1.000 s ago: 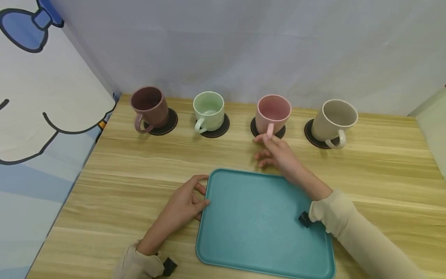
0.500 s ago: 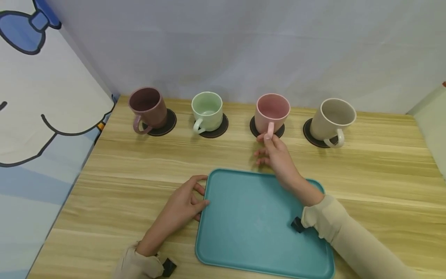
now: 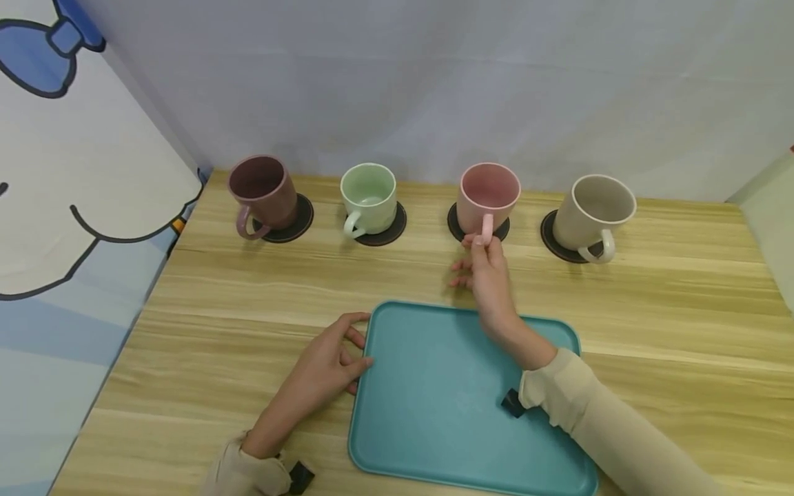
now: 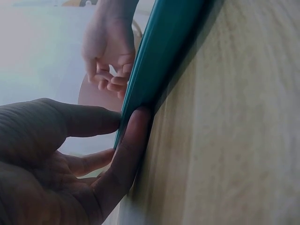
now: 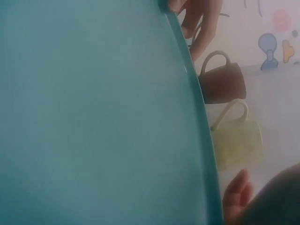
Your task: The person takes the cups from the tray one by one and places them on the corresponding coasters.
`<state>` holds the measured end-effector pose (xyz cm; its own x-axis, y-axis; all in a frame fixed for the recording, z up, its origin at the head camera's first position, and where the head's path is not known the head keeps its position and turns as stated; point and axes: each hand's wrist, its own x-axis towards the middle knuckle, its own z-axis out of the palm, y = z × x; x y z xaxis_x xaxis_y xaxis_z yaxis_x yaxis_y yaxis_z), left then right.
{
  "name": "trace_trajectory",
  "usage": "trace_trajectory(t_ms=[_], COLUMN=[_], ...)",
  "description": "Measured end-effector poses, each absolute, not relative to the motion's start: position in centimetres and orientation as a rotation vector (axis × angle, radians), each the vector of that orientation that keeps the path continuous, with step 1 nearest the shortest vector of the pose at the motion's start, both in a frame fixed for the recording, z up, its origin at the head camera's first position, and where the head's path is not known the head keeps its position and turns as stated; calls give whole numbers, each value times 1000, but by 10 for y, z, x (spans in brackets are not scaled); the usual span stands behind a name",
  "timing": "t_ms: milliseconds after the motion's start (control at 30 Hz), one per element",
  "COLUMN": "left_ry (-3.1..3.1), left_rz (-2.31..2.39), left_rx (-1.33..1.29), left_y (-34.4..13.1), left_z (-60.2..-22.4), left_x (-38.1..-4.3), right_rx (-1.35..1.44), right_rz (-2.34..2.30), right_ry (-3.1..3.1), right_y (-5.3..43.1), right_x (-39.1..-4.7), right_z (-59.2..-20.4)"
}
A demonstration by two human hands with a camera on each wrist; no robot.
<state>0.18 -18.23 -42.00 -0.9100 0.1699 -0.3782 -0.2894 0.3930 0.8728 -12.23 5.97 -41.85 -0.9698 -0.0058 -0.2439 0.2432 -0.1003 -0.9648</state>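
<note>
In the head view, my right hand (image 3: 493, 293) pinches the handle (image 3: 487, 227) of a pink mug (image 3: 473, 215) between thumb and index finger, its other fingers spread away. The mug is upright over a round dark coaster (image 3: 454, 227). My left hand (image 3: 322, 362) is at the left edge of a teal tray (image 3: 440, 393). Seen from the left wrist, my thumb (image 4: 91, 123) and a finger (image 4: 131, 145) pinch the tray's rim (image 4: 140, 79). In the right wrist view the tray (image 5: 103, 112) fills most of the picture and hides the pink mug.
A brown mug (image 3: 276, 207), a pale green mug (image 3: 378, 217) and a beige mug (image 3: 571, 224) stand on dark coasters along the back of the wooden table (image 3: 205, 331). A pale cloth (image 3: 434, 83) hangs behind them; a cartoon-printed cloth (image 3: 87, 158) is at the left.
My right wrist and forearm have swung left over the tray, while the fingers stay on the pink mug's handle. The mug has shifted slightly back and right. My left hand has stayed put.
</note>
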Motion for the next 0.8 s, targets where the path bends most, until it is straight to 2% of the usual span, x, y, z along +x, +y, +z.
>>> trace_trajectory(t_ms=[500,800], left_ry=[2249,2253], left_rz=[1533,1527], left_rx=[-123,-117], left_y=[-184,-182], left_z=[-420,-420], left_x=[3,2], right_rx=[125,220], right_rz=[-2077,-2092], right_ry=[2035,2061], right_y=[48,49], right_x=[-115,-115], right_z=[-417,-416])
